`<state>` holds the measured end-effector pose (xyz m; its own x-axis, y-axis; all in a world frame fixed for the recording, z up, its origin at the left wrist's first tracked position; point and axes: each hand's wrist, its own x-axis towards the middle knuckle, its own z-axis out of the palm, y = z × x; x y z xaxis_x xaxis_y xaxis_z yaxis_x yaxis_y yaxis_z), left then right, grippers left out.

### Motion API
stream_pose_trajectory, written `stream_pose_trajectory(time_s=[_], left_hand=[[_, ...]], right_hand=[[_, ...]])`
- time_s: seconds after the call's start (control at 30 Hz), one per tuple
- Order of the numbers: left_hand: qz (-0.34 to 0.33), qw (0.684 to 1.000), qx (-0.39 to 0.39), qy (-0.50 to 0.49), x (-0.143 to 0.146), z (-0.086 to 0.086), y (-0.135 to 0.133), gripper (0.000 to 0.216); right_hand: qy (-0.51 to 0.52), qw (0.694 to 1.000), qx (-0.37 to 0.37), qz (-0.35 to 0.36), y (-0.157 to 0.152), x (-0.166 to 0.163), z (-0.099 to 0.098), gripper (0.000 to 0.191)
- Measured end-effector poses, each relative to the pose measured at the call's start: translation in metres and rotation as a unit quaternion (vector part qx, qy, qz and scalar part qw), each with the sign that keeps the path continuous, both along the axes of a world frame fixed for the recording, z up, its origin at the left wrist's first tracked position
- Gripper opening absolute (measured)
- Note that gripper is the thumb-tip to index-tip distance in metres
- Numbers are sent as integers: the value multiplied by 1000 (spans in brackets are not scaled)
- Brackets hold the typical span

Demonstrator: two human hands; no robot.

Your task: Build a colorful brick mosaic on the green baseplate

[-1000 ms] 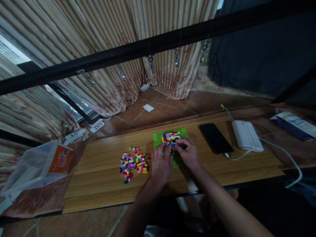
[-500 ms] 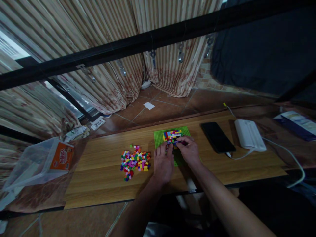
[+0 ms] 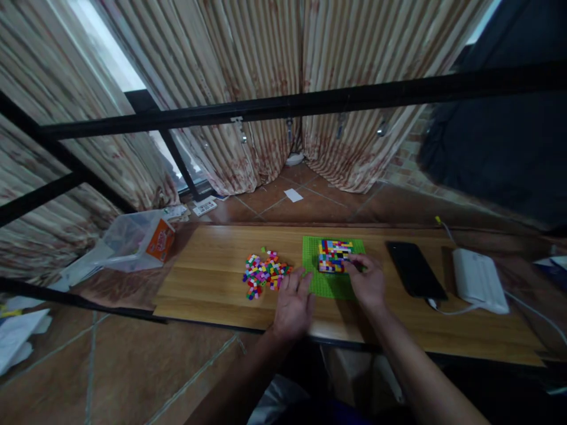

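Observation:
A green baseplate (image 3: 332, 284) lies on the wooden table (image 3: 212, 283), with a patch of coloured bricks (image 3: 333, 255) built on its far half. My right hand (image 3: 368, 284) rests at the plate's right edge, its fingertips touching the right side of the built patch; whether it pinches a brick I cannot make out. My left hand (image 3: 292, 304) lies at the plate's near left corner with fingers stretched out, holding nothing. A loose pile of small coloured bricks (image 3: 264, 274) sits just left of that hand.
A black phone (image 3: 415, 270) and a white power bank (image 3: 479, 280) joined by a cable lie to the right. At the table's left end a clear plastic container (image 3: 133, 239) with an orange label lies tipped. A black metal frame (image 3: 310, 103) crosses above; curtains hang behind.
The camera has swung left and up. My left hand has drawn back off the built patch to the plate's near left corner; my right hand has shifted to the patch's right side.

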<state>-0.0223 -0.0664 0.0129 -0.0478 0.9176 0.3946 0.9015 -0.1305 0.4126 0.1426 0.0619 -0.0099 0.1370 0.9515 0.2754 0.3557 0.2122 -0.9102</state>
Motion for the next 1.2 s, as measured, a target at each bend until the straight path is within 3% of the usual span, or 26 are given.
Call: stream_pose_trajectory(time_s=[0.13, 0.33, 0.53, 0.97, 1.1, 1.2], left_hand=[[48, 998, 31, -6, -34, -14, -42, 37], [144, 988, 53, -34, -72, -28, -74, 19], [169, 980, 56, -91, -79, -28, -71, 19], [178, 976, 21, -122, -85, -23, -60, 30], [175, 975, 13, -138, -87, -23, -59, 30], [177, 971, 19, -160, -87, -21, -56, 30]], right_hand=[[-33, 997, 66, 9, -26, -8, 8, 25], [-106, 981, 101, 123, -70, -41, 15, 19], [-174, 947, 69, 260, -101, -79, 8, 18], [-300, 878, 144, 345, -88, -147, 9, 21], [-302, 880, 140, 339, -86, -148, 10, 17], [-265, 898, 124, 328, -87, -143, 16, 15]])
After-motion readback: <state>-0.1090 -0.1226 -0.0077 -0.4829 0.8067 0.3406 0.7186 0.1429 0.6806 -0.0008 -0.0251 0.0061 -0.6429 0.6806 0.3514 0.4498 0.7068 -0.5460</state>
